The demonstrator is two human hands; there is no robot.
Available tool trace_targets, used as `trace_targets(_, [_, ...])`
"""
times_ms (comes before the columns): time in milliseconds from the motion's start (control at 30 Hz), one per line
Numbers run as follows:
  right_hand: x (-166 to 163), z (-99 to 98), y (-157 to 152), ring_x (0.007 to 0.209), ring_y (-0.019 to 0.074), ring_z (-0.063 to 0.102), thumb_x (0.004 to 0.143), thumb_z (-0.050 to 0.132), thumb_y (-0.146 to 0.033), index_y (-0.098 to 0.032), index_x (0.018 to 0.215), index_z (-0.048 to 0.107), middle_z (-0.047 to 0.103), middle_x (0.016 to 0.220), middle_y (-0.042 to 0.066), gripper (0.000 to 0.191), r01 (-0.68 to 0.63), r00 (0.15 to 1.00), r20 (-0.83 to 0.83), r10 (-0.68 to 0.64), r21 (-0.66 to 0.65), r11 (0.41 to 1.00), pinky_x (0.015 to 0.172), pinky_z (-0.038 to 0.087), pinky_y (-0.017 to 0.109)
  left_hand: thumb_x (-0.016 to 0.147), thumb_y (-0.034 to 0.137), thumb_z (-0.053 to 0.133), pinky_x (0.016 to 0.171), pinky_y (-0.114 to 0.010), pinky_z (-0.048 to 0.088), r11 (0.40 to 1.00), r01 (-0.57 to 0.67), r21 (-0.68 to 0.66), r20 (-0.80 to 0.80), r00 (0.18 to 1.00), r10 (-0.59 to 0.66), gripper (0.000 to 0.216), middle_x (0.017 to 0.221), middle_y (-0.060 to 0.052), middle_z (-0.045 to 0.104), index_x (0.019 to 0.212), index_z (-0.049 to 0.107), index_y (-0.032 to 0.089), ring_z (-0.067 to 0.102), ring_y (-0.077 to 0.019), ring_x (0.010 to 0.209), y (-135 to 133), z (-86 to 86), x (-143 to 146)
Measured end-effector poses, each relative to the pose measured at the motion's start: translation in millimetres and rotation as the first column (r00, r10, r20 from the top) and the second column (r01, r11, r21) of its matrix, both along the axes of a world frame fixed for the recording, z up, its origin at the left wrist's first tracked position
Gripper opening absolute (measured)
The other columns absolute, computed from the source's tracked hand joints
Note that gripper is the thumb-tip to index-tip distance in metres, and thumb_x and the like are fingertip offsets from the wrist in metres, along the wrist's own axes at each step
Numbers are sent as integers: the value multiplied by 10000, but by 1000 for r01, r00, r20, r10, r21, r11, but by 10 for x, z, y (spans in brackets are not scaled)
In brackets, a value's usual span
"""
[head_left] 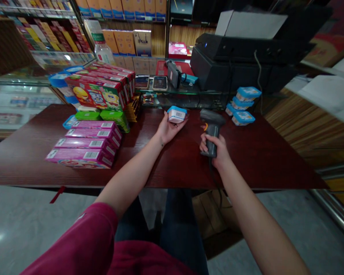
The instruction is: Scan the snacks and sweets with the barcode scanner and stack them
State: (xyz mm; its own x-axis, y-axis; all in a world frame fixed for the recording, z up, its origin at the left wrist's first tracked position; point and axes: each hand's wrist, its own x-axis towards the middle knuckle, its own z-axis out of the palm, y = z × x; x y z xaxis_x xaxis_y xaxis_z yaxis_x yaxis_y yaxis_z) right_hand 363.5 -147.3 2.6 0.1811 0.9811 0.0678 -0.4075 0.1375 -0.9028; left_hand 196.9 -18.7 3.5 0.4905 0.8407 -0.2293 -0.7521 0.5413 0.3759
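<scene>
The left grip (168, 131) is partly closed, palm up, with the thumb and fingers around a small blue-lidded tub (177, 115), whose barcode faces back toward the person. To its right, the right grip (218, 147) is wrapped around the handle of a dark barcode scanner (213, 119); the scanner's head sits above this grip, near the tub but apart from it, and a cord (211, 168) hangs below. Both grips are over the dark red table (179, 168). Beyond the right grip, to its right, more blue-lidded tubs (243, 118) stand clustered. Left of the left grip lie purple boxes (80, 143) in a row, with green packs (113, 116) and red cartons (96, 93) behind them. Two phones (159, 83) lie beyond the left grip, on a glass shelf (172, 100).
</scene>
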Motion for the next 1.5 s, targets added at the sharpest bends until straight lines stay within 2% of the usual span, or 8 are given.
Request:
trace_targets(233, [704,-30,9,424,48,427,661,760,-261,-235,869,602,584,663,-83,262,275,944,-183,-273,-15,961,473,472,199,1108,590,407,1096,-412,610,986,105,128,16,994,-108,617,1413,-157,708,1544,543,175,670,-274,1369,-259,239,184])
trace_targets(433, [1564,-58,-27,430,58,454,699,683,-214,-216,896,616,580,646,-75,209,464,860,-219,-461,-43,885,439,442,173,1022,507,669,1121,-395,590,961,184,205,-192,971,-145,545,1341,-151,746,1464,616,194,735,-255,1257,-347,377,760])
trace_targets(667, [2168,-141,69,436,78,481,690,734,-202,-230,817,576,594,596,-85,205,705,691,-227,-687,2,709,420,437,176,942,229,788,1069,-387,598,878,186,442,-505,860,73,409,1298,-85,768,1338,683,226,763,-209,1154,-247,450,1816])
trace_targets(900, [2315,-147,-49,428,30,455,805,689,-223,-220,897,592,594,669,-88,133,590,676,-523,-520,-39,806,463,459,143,855,71,793,1157,-359,532,726,173,666,-611,684,398,665,1470,-117,685,1484,613,187,666,-243,1351,-41,322,2656])
trace_targets(1100, [2322,-172,-110,453,21,449,871,632,-207,-222,912,588,606,711,-74,62,595,594,-675,-436,5,803,502,494,133,836,88,817,1316,-460,361,467,354,810,-585,447,676,653,1642,-62,542,1429,680,325,433,-306,1581,-172,87,2760])
trace_targets(1200, [2302,-169,-108,468,19,450,864,656,-212,-223,905,590,606,728,-73,78,585,621,-655,-430,22,811,512,498,132,869,149,810,1312,-530,353,488,365,793,-609,443,658,583,1722,-9,429,1388,697,389,404,-330,1597,-306,49,2729])
trace_targets(1400, [2267,-133,-101,463,21,414,852,692,-245,-234,904,617,576,738,-77,92,571,695,-547,-467,24,821,513,499,144,885,219,800,1270,-460,428,613,246,751,-574,700,423,548,1794,16,273,1406,687,344,295,-377,1642,-456,77,2654])
trace_targets(1500, [2260,-120,-104,460,27,401,850,700,-239,-245,913,617,566,731,-82,105,549,720,-536,-441,52,834,520,509,155,904,192,757,1245,-427,465,564,364,741,-634,656,410,482,1777,15,319,1364,715,328,448,-357,1554,-437,139,2573])
